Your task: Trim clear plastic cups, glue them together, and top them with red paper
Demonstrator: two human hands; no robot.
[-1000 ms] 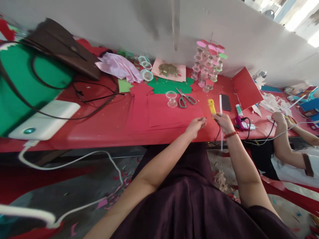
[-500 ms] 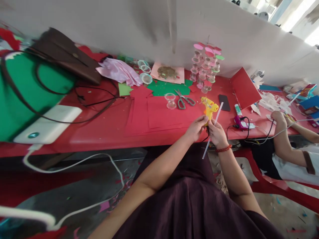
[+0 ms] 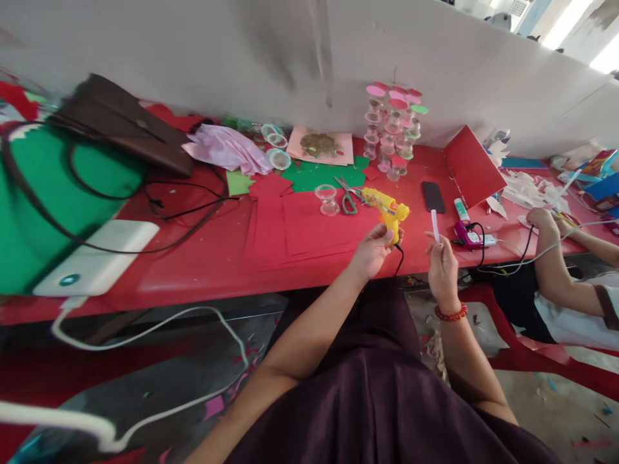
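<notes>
While the left hand closes around the handle of a yellow glue gun, the right hand pinches a glue stick to its right, apart from it. Loading seems in hand, calling for the stick to meet the gun's rear. Red paper covers part of the red table, before a pale far wall.

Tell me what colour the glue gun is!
The glue gun in the left hand is yellow, seen best in the head view.
</notes>
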